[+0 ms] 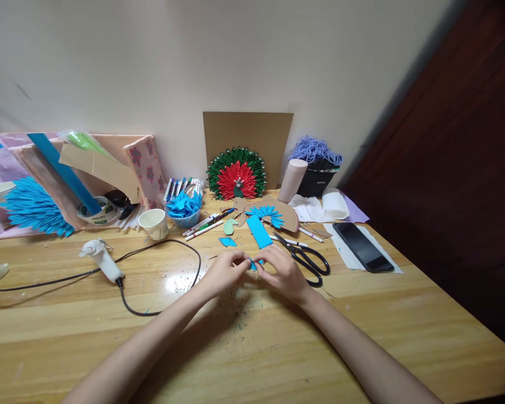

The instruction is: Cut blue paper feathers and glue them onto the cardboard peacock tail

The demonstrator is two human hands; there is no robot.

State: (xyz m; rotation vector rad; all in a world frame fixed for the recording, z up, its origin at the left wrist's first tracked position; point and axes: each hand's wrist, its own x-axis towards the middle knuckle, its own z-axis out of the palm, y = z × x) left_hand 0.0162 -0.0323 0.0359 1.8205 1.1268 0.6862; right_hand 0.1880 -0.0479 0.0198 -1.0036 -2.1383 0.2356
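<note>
Piece between hands; scissors right — glue gun left

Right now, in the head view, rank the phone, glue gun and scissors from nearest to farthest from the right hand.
1. Scissors, just to the right of the right hand.
2. Phone, farther over to the right.
3. Glue gun, off to the left, beyond the left hand.

Two hands; one pair scissors; one glue gun; one phone.
</note>
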